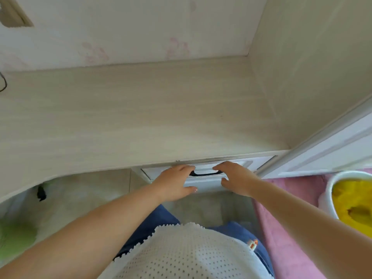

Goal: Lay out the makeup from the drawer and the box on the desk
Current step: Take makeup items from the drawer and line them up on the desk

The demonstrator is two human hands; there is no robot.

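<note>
A white drawer front (pixel 203 181) sits just under the front edge of the pale wood desk (pixel 130 117), with a black bar handle (pixel 205 174) across it. My left hand (pixel 173 184) has its fingers hooked over the handle's left end. My right hand (pixel 235 178) has its fingers curled over the handle's right end. Both thumbs hang spread below the handle. The drawer looks closed, so its inside is hidden. No makeup and no box show in this view.
A white cabinet side (pixel 322 150) rises at the right of the desk. A white tub with yellow cloth (pixel 354 200) stands on pink carpet (pixel 291 228) at the right. A black cable (pixel 3 83) lies at the desk's far left.
</note>
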